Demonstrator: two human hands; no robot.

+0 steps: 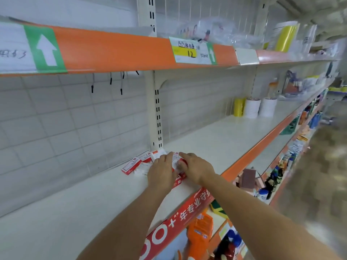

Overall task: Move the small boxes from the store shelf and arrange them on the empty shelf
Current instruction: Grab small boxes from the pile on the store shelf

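Head view, store aisle. Both hands reach onto the white shelf [216, 136] at mid height, close to the upright post [157, 117] of the shelving.

Left hand [161, 172]: palm down, fingers laid nearly straight over a red-and-white small box [178, 182] lying flat on the shelf. It presses or rests on the box; whether any finger curls under it cannot be told.

Right hand [196, 168]: just right of the left hand and touching the same cluster of packs. Index finger extends toward the far boxes; thumb side meets a red box edge [183, 163]. The picture is blurred here, so a pinch cannot be confirmed.

The other small boxes [142, 163] lie in a loose group on the shelf to the left and far side of the hands, near the back wall of pale tiles [65, 128]. One box [130, 167] sits at the left end, tilted at an angle to the rest.

Far right on the same shelf: a yellow roll [238, 107] and two white cylindrical containers [260, 107], well apart from the boxes.

The upper shelf carries an orange edge strip [112, 51] with a green arrow label [45, 49] and a price tag [191, 51] reading 12. A red banner [180, 220] with white characters runs along the near shelf edge. Lower shelves hold mixed goods, blurred.
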